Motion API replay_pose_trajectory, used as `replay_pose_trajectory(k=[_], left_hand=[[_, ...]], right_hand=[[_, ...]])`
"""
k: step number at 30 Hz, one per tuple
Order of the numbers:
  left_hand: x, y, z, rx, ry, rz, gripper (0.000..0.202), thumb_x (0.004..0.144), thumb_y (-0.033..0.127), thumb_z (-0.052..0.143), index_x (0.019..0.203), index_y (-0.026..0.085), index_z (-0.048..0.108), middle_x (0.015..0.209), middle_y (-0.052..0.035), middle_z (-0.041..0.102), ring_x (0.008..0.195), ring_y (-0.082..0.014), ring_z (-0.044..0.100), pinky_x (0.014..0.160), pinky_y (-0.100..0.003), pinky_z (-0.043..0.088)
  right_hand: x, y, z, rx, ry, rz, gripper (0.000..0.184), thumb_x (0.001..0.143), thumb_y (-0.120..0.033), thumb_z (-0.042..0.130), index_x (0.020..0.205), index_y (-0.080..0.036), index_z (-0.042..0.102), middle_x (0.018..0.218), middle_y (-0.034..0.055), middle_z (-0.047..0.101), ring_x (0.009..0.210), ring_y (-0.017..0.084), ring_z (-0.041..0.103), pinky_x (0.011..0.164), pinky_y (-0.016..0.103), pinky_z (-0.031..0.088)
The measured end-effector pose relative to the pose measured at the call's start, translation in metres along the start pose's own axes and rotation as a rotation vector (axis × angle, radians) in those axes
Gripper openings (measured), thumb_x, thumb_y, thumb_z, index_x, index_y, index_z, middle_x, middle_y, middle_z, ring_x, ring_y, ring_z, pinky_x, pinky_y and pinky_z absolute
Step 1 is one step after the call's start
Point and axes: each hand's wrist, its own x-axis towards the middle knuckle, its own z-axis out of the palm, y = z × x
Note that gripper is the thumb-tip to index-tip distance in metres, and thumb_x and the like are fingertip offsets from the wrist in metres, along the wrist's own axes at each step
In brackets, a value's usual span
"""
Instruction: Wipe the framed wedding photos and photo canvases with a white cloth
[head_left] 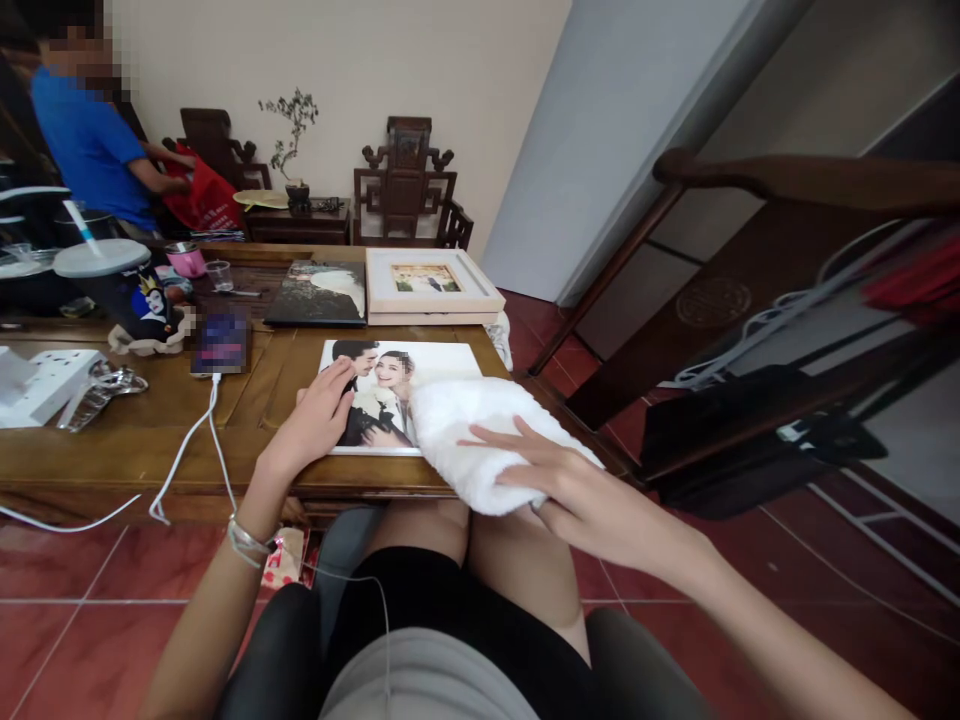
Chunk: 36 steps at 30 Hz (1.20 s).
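Observation:
A photo print [386, 408] of a couple lies flat on the wooden table [270, 440] near its front edge. My left hand [319, 415] rests with its fingers stretched out on the left side of the print. A folded white towel [461, 425] covers the print's right part and hangs over the table edge. My right hand [559, 478] holds the towel, its upper fingers spread across the cloth and the others bent around its near edge. The print's lower right corner is hidden under the towel.
Behind the print sit a framed picture [480, 290] and a dark photo panel [311, 295]. To the left are a phone [220, 343] with a white cable [184, 455], a lidded cup [135, 290] and a power strip [49, 390]. A person in blue [90, 140] handles a red bag [202, 195].

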Motion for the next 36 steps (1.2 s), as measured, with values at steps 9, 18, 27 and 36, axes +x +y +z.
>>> replay_pose_trajectory(k=[9,18,27,36], left_hand=[[0.001,-0.004,0.001,-0.006,-0.002,0.008,0.048,0.098,0.031,0.031,0.144,0.021,0.042,0.158,-0.0092,0.033,0.148,-0.0248,0.026,0.117,-0.058,0.025],[0.004,-0.011,0.006,0.007,0.033,0.021,0.049,0.098,0.029,0.033,0.143,0.015,0.042,0.157,-0.0127,0.035,0.147,-0.0223,0.029,0.118,-0.05,0.027],[0.003,-0.01,0.008,-0.003,0.047,0.023,0.049,0.097,0.029,0.032,0.144,0.017,0.042,0.157,-0.0116,0.035,0.147,-0.0228,0.029,0.118,-0.05,0.025],[0.002,-0.01,0.005,0.01,0.031,0.035,0.049,0.098,0.029,0.031,0.145,0.017,0.041,0.157,-0.0118,0.035,0.147,-0.0223,0.028,0.118,-0.051,0.024]], right_hand=[[0.091,0.087,0.003,-0.088,0.039,0.058,0.028,0.086,-0.015,0.052,0.108,-0.018,0.069,0.112,0.0124,0.072,0.112,0.032,0.064,0.105,0.056,0.039],[0.095,0.097,0.015,-0.146,0.163,0.08,0.025,0.09,-0.016,0.048,0.105,-0.018,0.069,0.103,0.0129,0.074,0.1,0.031,0.068,0.106,0.057,0.036],[0.006,0.012,0.015,-0.104,0.125,-0.067,0.03,0.082,-0.006,0.045,0.097,-0.019,0.068,0.128,0.0135,0.066,0.131,0.028,0.053,0.115,0.054,0.035],[0.048,0.047,0.012,-0.155,0.12,-0.079,0.028,0.088,-0.012,0.044,0.103,-0.019,0.067,0.11,0.0113,0.072,0.115,0.028,0.064,0.111,0.052,0.04]])
